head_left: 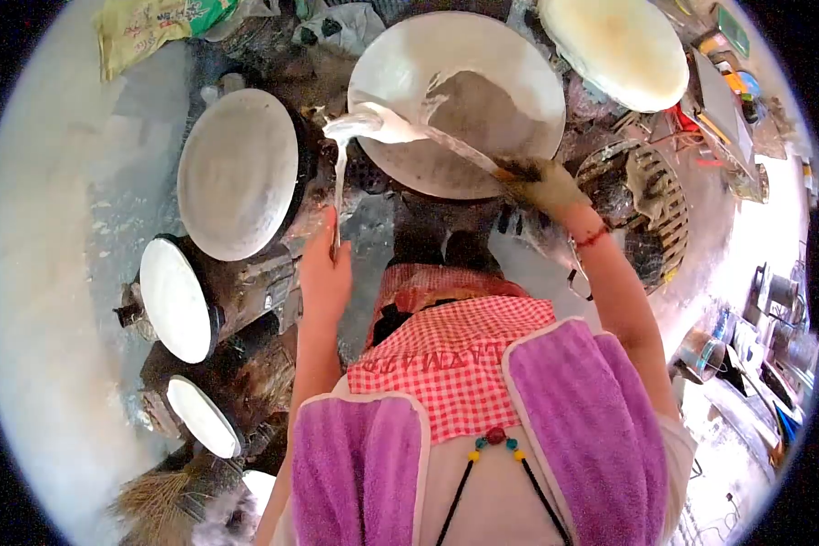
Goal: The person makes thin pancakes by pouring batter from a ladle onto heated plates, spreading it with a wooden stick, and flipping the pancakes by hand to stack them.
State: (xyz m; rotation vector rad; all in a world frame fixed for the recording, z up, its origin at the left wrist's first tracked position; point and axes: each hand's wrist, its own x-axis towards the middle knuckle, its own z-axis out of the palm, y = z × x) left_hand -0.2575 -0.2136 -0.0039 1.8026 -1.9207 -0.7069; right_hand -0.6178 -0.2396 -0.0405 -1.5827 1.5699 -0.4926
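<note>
My right hand [548,187] is wrapped round the handle of a ladle [460,146], whose bowl is coated in wet white batter. My left hand [326,273] grips a thin-handled utensil [340,187] upright; its white-coated upper end meets the ladle's bowl, so its exact kind is hidden. Below and beside the ladle lies a large round pan [482,168]. White batter covers part of that pan, and a grey-brown patch shows in its middle.
Down the left side stand a grey-white round pan [237,173] and two smaller white ones [175,300]. A round pale sheet [614,45] lies at upper right, above a slatted basket [672,214]. Straw bristles [168,496] show at lower left, a metal pot [701,353] at right.
</note>
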